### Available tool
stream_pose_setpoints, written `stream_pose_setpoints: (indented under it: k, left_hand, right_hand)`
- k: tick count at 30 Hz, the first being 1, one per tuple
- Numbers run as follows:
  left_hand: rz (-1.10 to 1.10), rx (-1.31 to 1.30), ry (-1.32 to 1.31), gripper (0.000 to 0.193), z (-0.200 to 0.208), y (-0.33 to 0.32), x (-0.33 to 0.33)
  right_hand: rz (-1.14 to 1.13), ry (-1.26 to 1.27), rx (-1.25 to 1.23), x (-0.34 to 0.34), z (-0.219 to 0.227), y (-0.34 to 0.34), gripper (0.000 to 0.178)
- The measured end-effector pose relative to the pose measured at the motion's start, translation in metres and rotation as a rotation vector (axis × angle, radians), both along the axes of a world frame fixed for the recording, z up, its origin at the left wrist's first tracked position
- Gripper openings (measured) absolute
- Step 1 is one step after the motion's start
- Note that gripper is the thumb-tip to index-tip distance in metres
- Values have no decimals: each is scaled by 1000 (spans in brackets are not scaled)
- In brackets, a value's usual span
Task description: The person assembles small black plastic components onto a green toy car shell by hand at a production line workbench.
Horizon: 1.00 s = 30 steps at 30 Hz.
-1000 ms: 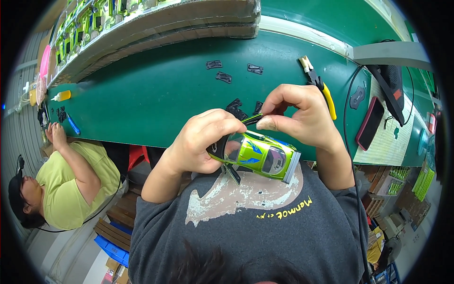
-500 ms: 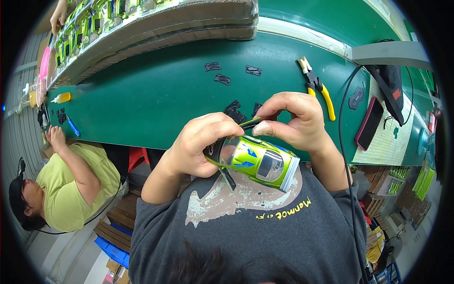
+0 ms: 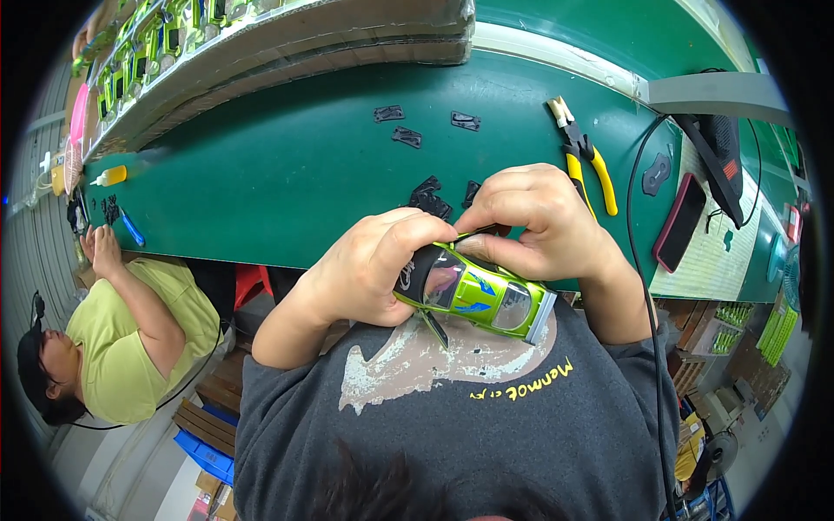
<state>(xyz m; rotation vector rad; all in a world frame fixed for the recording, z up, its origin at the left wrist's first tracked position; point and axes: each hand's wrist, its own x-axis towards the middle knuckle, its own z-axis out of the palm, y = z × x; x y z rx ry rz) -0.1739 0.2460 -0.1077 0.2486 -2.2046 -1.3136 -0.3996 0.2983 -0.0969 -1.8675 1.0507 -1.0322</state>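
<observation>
A lime-green toy car with blue markings and a black front end is held up in front of my chest, at the near edge of the table. My left hand is closed around its black end, thumb and forefinger along the far side. My right hand pinches at the far side, where a dark door piece shows partly between the fingers. On the near side another car door sticks out, swung open. Small black plastic parts lie in a pile just beyond my hands.
Yellow-handled pliers and a phone lie on the right of the green table. More flat black pieces lie farther off. A cardboard box of green toy cars stands far left. A co-worker sits at left.
The car has turned slightly and shifted right. The far-side door, which stuck out between my hands, now lies closer to the body, with my right fingers over it.
</observation>
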Motion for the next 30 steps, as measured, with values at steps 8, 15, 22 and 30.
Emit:
stream_pose_setpoints:
  k: [8, 15, 22, 30]
  left_hand:
    - [-102, -96, -81, 38, 8, -9, -6]
    - [-65, -110, -29, 34, 7, -10, -1]
    - [-214, -190, -159, 63, 8, -23, -4]
    - [-129, -225, -212, 50, 8, -4, -3]
  right_hand:
    - [-4, 14, 27, -3, 0, 2, 12]
    - [-49, -49, 160, -6, -1, 8, 15]
    - [-75, 61, 90, -7, 3, 4, 11]
    - [-121, 120, 16, -3, 6, 13, 17]
